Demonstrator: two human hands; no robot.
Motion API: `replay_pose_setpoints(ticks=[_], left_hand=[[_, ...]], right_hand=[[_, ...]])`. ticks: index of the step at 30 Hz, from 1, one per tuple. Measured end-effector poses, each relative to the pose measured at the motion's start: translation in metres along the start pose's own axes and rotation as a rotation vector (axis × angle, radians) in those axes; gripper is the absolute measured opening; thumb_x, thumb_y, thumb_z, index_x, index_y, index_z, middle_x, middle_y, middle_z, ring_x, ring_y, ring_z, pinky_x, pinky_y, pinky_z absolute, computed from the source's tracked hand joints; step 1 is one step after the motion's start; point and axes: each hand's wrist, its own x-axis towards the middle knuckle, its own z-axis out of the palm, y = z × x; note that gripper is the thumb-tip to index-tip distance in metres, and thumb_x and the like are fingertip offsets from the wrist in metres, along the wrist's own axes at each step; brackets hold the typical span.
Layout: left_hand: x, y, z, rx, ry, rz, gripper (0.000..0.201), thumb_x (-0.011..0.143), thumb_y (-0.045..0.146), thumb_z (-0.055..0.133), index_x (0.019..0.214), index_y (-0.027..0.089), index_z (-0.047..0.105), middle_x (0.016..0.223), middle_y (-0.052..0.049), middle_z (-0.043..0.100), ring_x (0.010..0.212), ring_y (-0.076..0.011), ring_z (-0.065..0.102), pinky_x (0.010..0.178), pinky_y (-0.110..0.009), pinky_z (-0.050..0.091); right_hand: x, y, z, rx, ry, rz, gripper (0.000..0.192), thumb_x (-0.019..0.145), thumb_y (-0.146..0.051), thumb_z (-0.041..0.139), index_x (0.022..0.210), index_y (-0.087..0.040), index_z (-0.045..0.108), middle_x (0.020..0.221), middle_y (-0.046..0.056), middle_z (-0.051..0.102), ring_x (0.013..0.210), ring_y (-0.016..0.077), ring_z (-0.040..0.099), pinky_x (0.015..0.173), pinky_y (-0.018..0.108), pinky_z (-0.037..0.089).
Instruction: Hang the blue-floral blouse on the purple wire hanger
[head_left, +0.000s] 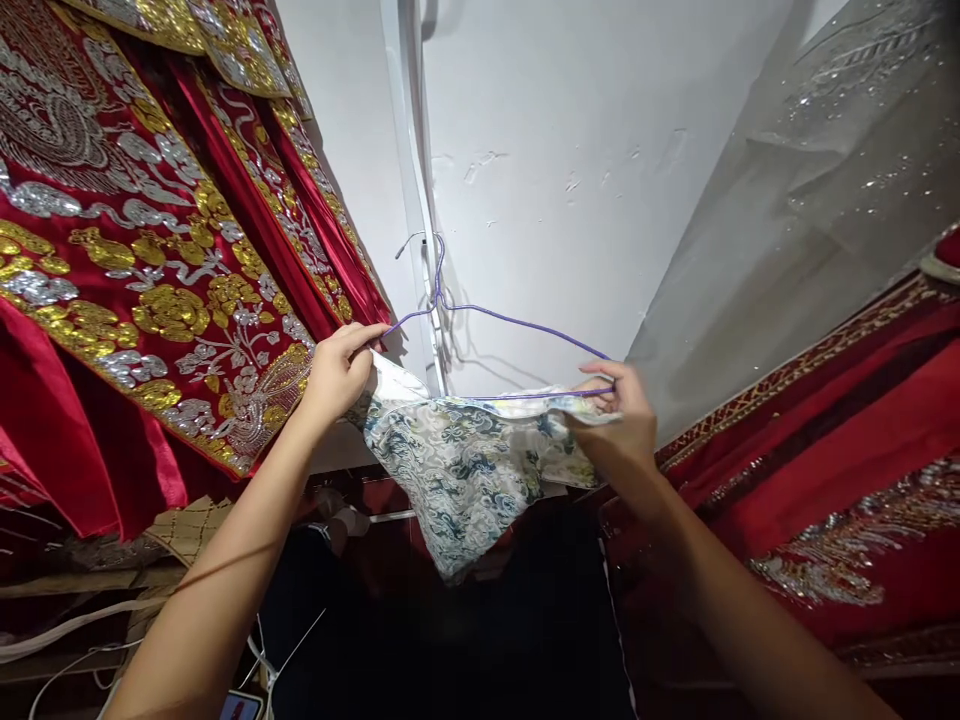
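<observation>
Patterned garment (465,470) along the lower bar of a purple hanger (525,323), drooping at mid-view — left hand (341,370) with thumb and fingers clamped on one end of hanger and cloth, right hand (630,400) with fingers curled around the other. Red sequinned fabric (172,250) to the left.

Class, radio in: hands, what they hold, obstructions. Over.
Left hand and right hand: gripping opposite ends of thin purple wire hanger. Blue-and-white patterned fabric garment: hanging between them. White upright pole: behind hanger, nothing visibly blocking hands.
</observation>
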Motion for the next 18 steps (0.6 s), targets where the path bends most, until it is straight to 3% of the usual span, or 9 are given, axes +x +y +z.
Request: replay_pose_setpoints(ticks=[4, 7, 10, 14, 16, 18], left_hand=[[0.000, -0.001, 0.000, 0.029, 0.088, 0.000, 0.043, 0.082, 0.009, 0.047, 0.110, 0.016, 0.078, 0.094, -0.005, 0.071, 0.090, -0.0190, 0.064, 0.086, -0.031, 0.052], [0.003, 0.000, 0.000, 0.033, 0.126, -0.031, 0.041, 0.080, 0.009, 0.048, 0.105, 0.017, 0.079, 0.090, -0.005, 0.072, 0.089, -0.0195, 0.065, 0.086, -0.032, 0.053], [0.006, -0.001, -0.002, 0.033, 0.146, -0.034, 0.037, 0.082, 0.009, 0.048, 0.099, 0.019, 0.079, 0.095, -0.005, 0.071, 0.095, -0.0201, 0.065, 0.091, -0.034, 0.053], [0.011, -0.010, -0.008, 0.095, 0.190, -0.094, 0.020, 0.082, 0.017, 0.058, 0.090, 0.020, 0.076, 0.127, -0.010, 0.058, 0.121, -0.0251, 0.057, 0.100, -0.037, 0.049], [0.012, -0.015, -0.011, 0.138, 0.211, -0.193, 0.014, 0.080, 0.028, 0.068, 0.091, 0.019, 0.072, 0.121, -0.011, 0.057, 0.111, -0.0243, 0.059, 0.091, -0.035, 0.051], [0.013, -0.018, -0.011, 0.121, 0.207, -0.275, 0.026, 0.080, 0.041, 0.073, 0.089, 0.018, 0.065, 0.100, -0.007, 0.060, 0.088, -0.0195, 0.060, 0.076, -0.030, 0.050]], right_hand=[[-0.004, -0.009, -0.014, -0.004, -0.129, -0.024, 0.088, 0.065, -0.021, 0.077, 0.145, -0.026, 0.042, 0.090, 0.003, 0.070, 0.066, 0.0194, 0.064, 0.062, 0.031, 0.051], [0.000, -0.018, -0.025, -0.179, -0.225, -0.049, 0.079, 0.070, -0.021, 0.074, 0.146, -0.024, 0.052, 0.083, 0.001, 0.068, 0.061, 0.0154, 0.059, 0.061, 0.029, 0.049], [0.009, -0.029, -0.036, -0.249, -0.283, -0.109, 0.065, 0.072, -0.026, 0.079, 0.135, -0.023, 0.066, 0.075, -0.001, 0.063, 0.059, 0.0120, 0.052, 0.059, 0.026, 0.044], [0.030, -0.041, -0.043, -0.129, -0.302, 0.117, 0.036, 0.072, -0.026, 0.080, 0.107, -0.019, 0.081, 0.077, 0.004, 0.070, 0.065, 0.0146, 0.058, 0.057, 0.025, 0.043], [0.045, -0.041, -0.039, 0.006, -0.271, 0.171, 0.022, 0.069, -0.029, 0.082, 0.086, -0.015, 0.081, 0.076, 0.007, 0.072, 0.065, 0.0154, 0.059, 0.056, 0.026, 0.043], [0.061, -0.037, -0.027, 0.213, -0.276, 0.200, 0.023, 0.068, -0.035, 0.083, 0.069, -0.014, 0.073, 0.064, 0.004, 0.066, 0.057, 0.0129, 0.054, 0.052, 0.025, 0.040]])
